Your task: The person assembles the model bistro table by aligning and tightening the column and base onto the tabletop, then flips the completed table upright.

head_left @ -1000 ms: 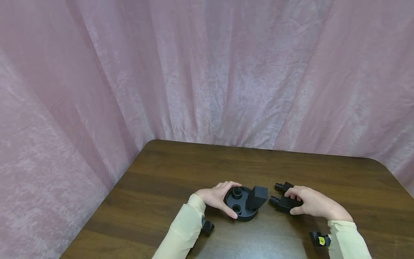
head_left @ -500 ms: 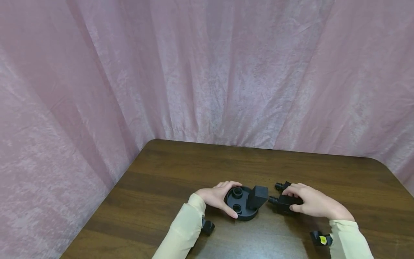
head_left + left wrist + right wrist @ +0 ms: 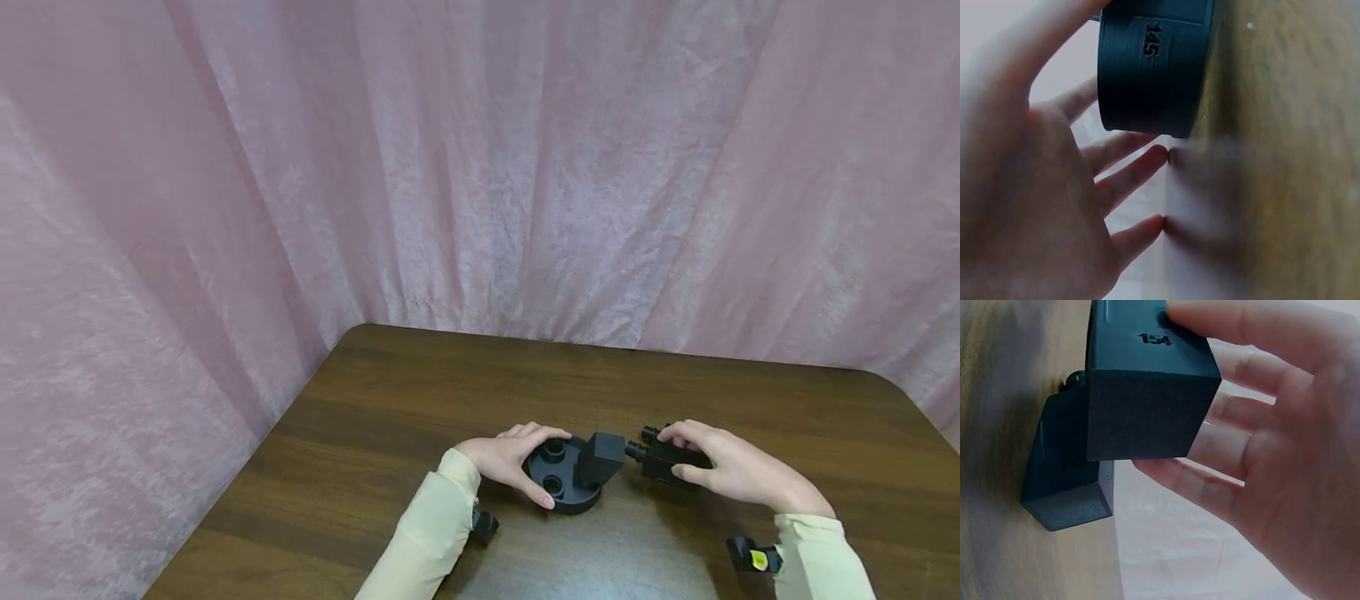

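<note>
My left hand (image 3: 501,460) grips a round black base (image 3: 574,505) by its left side, thumb on the near rim and index finger on the far rim. Two ring-shaped sockets (image 3: 553,451) and a tall rectangular block (image 3: 603,457) stand on the base. In the left wrist view its side wall (image 3: 1149,75) reads 145. My right hand (image 3: 738,468) holds a black rectangular block with a stepped peg (image 3: 664,463) between thumb and fingers; the peg points left toward the base. The right wrist view shows 154 on this block (image 3: 1150,415).
A second, similar black block (image 3: 1069,500) lies on the table behind the held one, mostly hidden in the head view, where its peg (image 3: 649,432) shows. The wooden table (image 3: 420,375) ends at a pink curtain (image 3: 480,208) along the back and left.
My right hand has raised the pegged block slightly and shifted it toward the far side, so it now covers most of the second block. The left hand and base hold still.
</note>
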Action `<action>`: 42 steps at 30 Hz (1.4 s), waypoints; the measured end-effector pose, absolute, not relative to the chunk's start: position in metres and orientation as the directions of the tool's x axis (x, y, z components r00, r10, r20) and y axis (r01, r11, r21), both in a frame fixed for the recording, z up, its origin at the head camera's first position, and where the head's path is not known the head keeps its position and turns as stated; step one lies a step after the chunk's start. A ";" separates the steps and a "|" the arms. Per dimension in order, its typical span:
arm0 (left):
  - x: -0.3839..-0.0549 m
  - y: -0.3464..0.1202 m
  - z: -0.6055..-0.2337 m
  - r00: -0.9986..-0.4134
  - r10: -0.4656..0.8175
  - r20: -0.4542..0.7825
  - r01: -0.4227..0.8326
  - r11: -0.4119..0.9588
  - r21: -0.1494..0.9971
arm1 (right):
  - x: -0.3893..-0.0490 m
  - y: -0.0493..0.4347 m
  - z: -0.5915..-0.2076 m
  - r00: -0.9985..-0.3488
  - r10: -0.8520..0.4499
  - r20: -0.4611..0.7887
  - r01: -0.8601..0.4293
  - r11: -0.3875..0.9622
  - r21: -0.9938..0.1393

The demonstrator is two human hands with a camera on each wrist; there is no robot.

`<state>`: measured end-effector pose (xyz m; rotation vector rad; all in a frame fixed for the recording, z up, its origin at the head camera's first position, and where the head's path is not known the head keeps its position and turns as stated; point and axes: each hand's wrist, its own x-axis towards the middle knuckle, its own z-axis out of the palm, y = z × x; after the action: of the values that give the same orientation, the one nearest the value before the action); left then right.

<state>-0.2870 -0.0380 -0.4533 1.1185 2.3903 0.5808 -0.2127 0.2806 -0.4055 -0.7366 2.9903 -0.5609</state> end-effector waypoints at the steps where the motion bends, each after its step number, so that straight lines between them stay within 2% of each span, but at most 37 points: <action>1: -0.287 -0.038 -0.453 -0.580 0.787 -0.211 0.610 0.591 0.529 | -0.213 0.281 -0.406 -0.891 -0.449 0.075 -0.445 0.826 -0.346; 11: -0.287 -0.037 -0.454 -0.593 0.783 -0.189 0.647 0.602 0.467 | -0.211 0.285 -0.404 -0.887 -0.448 0.114 -0.458 0.819 -0.347; 23: -0.286 -0.032 -0.453 -0.655 0.733 -0.187 0.575 0.643 0.506 | -0.209 0.286 -0.401 -0.901 -0.427 0.075 -0.427 0.843 -0.328; 33: -0.288 -0.043 -0.446 -0.625 0.734 -0.266 0.544 0.654 0.526 | -0.210 0.285 -0.400 -0.889 -0.449 0.088 -0.451 0.828 -0.334; 42: -0.290 -0.049 -0.441 -0.613 0.746 -0.262 0.547 0.639 0.541 | -0.211 0.285 -0.399 -0.896 -0.443 0.018 -0.417 0.830 -0.371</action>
<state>-0.2900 -0.0488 -0.4410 1.0132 2.3920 0.5718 -0.2109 0.2855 -0.3987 -0.6916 2.9391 -0.5710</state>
